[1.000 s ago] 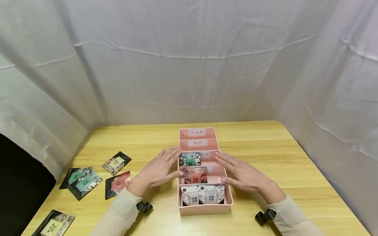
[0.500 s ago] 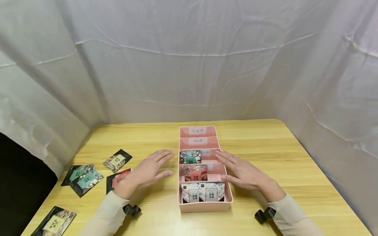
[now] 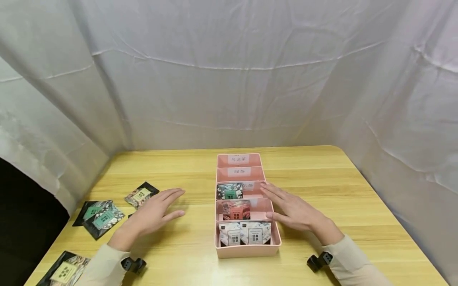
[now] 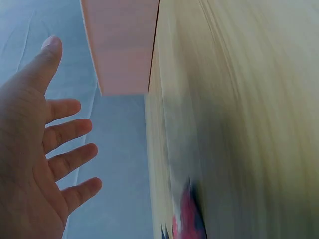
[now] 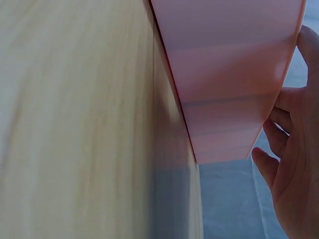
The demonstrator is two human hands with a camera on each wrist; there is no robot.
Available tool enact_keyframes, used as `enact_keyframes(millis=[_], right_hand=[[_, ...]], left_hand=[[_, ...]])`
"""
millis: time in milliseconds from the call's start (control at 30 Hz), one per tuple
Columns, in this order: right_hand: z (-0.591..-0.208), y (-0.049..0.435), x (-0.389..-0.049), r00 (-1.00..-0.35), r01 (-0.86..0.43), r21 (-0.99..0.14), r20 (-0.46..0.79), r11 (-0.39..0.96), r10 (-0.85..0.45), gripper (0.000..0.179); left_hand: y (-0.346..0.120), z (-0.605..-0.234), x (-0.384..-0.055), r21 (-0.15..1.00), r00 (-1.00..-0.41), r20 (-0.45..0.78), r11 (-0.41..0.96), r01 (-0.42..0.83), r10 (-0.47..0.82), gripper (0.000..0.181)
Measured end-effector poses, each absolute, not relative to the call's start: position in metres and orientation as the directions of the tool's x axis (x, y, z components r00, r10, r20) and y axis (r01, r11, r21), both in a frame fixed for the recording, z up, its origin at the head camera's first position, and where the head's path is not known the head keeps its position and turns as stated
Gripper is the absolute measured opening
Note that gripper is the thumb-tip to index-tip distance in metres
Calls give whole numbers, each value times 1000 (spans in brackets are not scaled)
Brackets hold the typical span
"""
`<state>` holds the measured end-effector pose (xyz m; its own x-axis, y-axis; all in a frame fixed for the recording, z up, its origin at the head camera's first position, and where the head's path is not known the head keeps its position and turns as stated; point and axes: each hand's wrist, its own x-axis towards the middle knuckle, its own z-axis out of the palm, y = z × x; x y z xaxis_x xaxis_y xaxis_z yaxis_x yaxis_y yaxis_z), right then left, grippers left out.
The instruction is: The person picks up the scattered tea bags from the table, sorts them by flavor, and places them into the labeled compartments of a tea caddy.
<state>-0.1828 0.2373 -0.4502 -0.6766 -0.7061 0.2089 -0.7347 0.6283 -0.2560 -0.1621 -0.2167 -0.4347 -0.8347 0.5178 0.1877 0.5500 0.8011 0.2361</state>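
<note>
A long pink divided box stands mid-table. Two white tea sachets fill its front compartment, a red tea sachet leans in the second, a green-labelled one in the third. My right hand has its fingertips at the box's right rim, fingers extended; the right wrist view shows them along that edge. Away from the box on the left, my left hand is over the table with fingers extended, holding nothing. Beneath it, a red sachet shows in the left wrist view, almost wholly hidden in the head view.
Left of the box lie a yellow-labelled sachet, two overlapping green-labelled sachets, and another yellow-labelled sachet near the front edge. Paper labels mark the box's far compartments. A pale curtain surrounds the wooden table.
My left hand has left the box's left rim and moved left across the table, over the red sachet. My right hand has stayed at the right rim.
</note>
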Motion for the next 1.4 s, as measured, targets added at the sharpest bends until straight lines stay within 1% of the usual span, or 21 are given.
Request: enact_keyframes(millis=[167,467,700,867,1167,1400], right_hand=[[-448,236,-183,-674,-738,-256,218,625,-706,73],[-446,238,-181,-677,-735,-263,241,625,-695,74],[-450,237,-180,-684,-727,-274,215,629,-697,73],[-451,236,-179,-690,-721,-284,211,632,-692,72],[-448,235,-179,-681,-729,-279,212,625,-701,72],[-448,234,-179,-676,-734,-282,224,618,-702,72]], left_hand=[[-236,-433,-158,289,-872,158,822,490,464,70],[-260,-434,-156,349,-896,101,828,439,432,73],[-280,-442,-150,356,-896,77,828,434,436,75],[-289,-445,-147,367,-907,14,841,396,421,80],[-296,-448,-149,415,-893,-50,823,388,446,84],[-294,-450,-154,398,-899,-73,839,370,431,87]])
